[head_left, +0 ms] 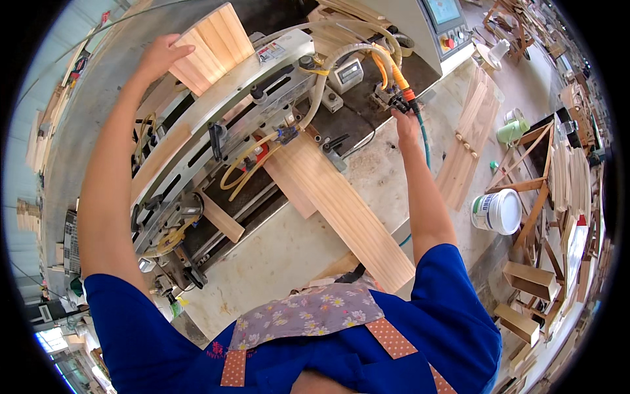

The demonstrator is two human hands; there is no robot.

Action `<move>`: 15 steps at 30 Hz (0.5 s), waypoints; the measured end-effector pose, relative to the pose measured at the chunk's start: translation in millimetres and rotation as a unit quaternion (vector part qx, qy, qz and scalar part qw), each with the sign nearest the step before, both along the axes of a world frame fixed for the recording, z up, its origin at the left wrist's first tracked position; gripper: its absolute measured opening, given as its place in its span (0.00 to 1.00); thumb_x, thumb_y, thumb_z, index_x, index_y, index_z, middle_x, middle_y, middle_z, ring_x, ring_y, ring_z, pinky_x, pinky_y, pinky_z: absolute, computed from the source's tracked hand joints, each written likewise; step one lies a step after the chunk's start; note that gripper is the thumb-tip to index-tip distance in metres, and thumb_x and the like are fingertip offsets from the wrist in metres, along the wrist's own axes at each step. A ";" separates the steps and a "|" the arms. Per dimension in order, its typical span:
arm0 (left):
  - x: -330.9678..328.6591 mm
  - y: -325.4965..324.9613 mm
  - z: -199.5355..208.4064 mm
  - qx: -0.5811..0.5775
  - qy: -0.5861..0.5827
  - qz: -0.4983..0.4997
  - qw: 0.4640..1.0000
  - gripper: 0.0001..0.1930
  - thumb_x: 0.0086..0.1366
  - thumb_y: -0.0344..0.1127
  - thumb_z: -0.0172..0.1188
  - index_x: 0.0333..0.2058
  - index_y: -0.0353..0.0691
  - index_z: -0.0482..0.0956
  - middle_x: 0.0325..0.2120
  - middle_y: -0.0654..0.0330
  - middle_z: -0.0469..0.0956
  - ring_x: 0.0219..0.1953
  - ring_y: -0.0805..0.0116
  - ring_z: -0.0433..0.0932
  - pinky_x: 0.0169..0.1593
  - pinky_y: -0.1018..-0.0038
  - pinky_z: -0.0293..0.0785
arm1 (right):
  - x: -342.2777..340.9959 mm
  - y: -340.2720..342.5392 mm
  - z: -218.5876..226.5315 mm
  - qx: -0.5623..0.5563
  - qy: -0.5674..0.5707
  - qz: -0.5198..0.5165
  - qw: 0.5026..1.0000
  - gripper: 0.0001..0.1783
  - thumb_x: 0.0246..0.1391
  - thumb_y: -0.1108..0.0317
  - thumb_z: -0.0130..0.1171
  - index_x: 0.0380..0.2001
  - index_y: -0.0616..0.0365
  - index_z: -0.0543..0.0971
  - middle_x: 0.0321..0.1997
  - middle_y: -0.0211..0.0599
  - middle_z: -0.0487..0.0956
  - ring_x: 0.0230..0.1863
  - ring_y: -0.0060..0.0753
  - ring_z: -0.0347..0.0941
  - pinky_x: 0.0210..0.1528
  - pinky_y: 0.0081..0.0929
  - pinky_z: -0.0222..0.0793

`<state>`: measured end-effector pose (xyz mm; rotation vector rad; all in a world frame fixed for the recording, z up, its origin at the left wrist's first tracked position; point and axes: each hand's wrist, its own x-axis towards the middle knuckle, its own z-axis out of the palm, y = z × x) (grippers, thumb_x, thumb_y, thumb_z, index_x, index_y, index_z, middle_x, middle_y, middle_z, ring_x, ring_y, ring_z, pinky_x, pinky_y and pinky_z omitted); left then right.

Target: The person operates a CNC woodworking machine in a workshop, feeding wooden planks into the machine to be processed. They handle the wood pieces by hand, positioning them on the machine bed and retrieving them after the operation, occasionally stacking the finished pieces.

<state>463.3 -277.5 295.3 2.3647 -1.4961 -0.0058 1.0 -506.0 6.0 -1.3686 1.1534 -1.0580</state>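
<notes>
My left hand (159,59) is raised at the upper left, its fingers and thumb closed on the edge of a light wooden panel (215,47) made of glued strips. The panel stands tilted above the long metal beam of the machine (216,98). Off to the right, my right hand (405,125) is closed at the black lower end of an orange air gun (400,80), which has a teal hose (425,141) hanging from it. My fingers there are partly hidden. Between my arms, a long wooden board (341,207) runs from under the machine toward my body.
A control panel (446,23) with a screen and red button rises at the top right. Yellow tubes (246,167) loop below the beam. A smaller wood piece (222,217) lies among the rails. Further right are another board (469,138), a white bucket (502,211) and wooden frames (541,184).
</notes>
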 end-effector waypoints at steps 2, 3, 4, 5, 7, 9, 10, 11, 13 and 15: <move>10.7 8.6 -12.4 -0.083 0.017 -0.018 0.996 0.22 0.55 0.49 0.62 0.35 0.32 0.75 0.26 0.58 0.76 0.29 0.71 0.71 0.35 0.71 0.67 | 6.0 8.8 12.1 0.015 0.028 -0.011 0.999 0.26 0.39 0.69 0.61 0.44 0.66 0.70 0.41 0.41 0.74 0.43 0.34 0.69 0.47 0.28 0.62; 16.4 14.5 -19.1 -0.126 0.025 -0.025 0.991 0.21 0.55 0.49 0.62 0.33 0.32 0.74 0.24 0.59 0.75 0.27 0.72 0.70 0.34 0.71 0.67 | 10.2 14.3 17.0 0.021 0.043 -0.015 0.999 0.26 0.38 0.69 0.60 0.44 0.66 0.70 0.40 0.40 0.74 0.43 0.33 0.68 0.46 0.27 0.62; 10.4 12.3 -17.8 -0.103 0.022 -0.029 0.994 0.21 0.55 0.49 0.62 0.34 0.33 0.75 0.24 0.59 0.75 0.27 0.72 0.70 0.35 0.71 0.67 | 9.1 16.6 20.2 0.022 0.019 -0.021 0.999 0.26 0.38 0.70 0.60 0.44 0.66 0.70 0.39 0.39 0.74 0.42 0.33 0.68 0.46 0.27 0.61; -3.5 9.4 -9.7 -0.081 0.019 -0.034 0.996 0.21 0.55 0.49 0.61 0.34 0.33 0.75 0.24 0.59 0.75 0.27 0.72 0.71 0.35 0.71 0.67 | 7.6 18.4 21.6 0.023 -0.005 -0.028 0.999 0.26 0.38 0.70 0.60 0.44 0.66 0.70 0.38 0.38 0.74 0.41 0.32 0.68 0.46 0.27 0.61; -15.8 5.7 1.1 -0.043 0.024 -0.037 0.998 0.21 0.55 0.48 0.61 0.35 0.33 0.75 0.23 0.59 0.75 0.27 0.72 0.71 0.35 0.71 0.67 | 9.7 18.0 24.3 0.027 -0.037 -0.038 0.998 0.26 0.37 0.71 0.60 0.45 0.65 0.70 0.38 0.36 0.73 0.41 0.32 0.67 0.46 0.26 0.61; -18.5 8.5 5.6 -0.014 0.042 -0.034 0.998 0.21 0.55 0.48 0.62 0.35 0.32 0.75 0.22 0.60 0.74 0.26 0.71 0.71 0.35 0.71 0.67 | 14.3 16.0 27.4 0.035 -0.052 -0.045 0.997 0.26 0.37 0.72 0.59 0.45 0.66 0.69 0.37 0.35 0.73 0.40 0.32 0.67 0.47 0.26 0.60; -17.5 11.2 7.4 -0.013 0.026 -0.032 0.999 0.21 0.55 0.48 0.62 0.35 0.33 0.75 0.22 0.60 0.74 0.26 0.72 0.71 0.34 0.72 0.67 | 19.4 18.1 30.3 0.055 -0.058 -0.054 0.995 0.27 0.37 0.72 0.60 0.45 0.66 0.69 0.38 0.35 0.72 0.41 0.32 0.66 0.47 0.26 0.60; -16.1 13.1 8.0 -0.013 0.010 -0.030 0.999 0.21 0.55 0.48 0.62 0.35 0.33 0.76 0.22 0.61 0.74 0.25 0.72 0.70 0.33 0.72 0.67 | 24.6 19.7 34.2 0.075 -0.063 -0.062 0.993 0.27 0.37 0.73 0.60 0.45 0.66 0.69 0.38 0.36 0.72 0.41 0.31 0.66 0.47 0.26 0.60; -14.6 13.7 8.8 -0.029 -0.008 -0.028 0.999 0.21 0.55 0.48 0.62 0.34 0.33 0.76 0.22 0.61 0.73 0.24 0.73 0.70 0.32 0.73 0.67 | 29.8 19.7 34.3 0.089 -0.084 -0.079 0.989 0.25 0.37 0.71 0.61 0.43 0.66 0.69 0.38 0.36 0.72 0.41 0.30 0.65 0.48 0.26 0.59; -15.0 10.3 16.0 -0.068 -0.017 -0.029 0.997 0.22 0.54 0.50 0.62 0.34 0.33 0.76 0.22 0.60 0.74 0.23 0.74 0.70 0.31 0.73 0.66 | 32.6 8.8 22.2 0.073 -0.122 -0.093 0.986 0.20 0.38 0.69 0.63 0.37 0.65 0.71 0.37 0.35 0.71 0.40 0.28 0.64 0.48 0.26 0.57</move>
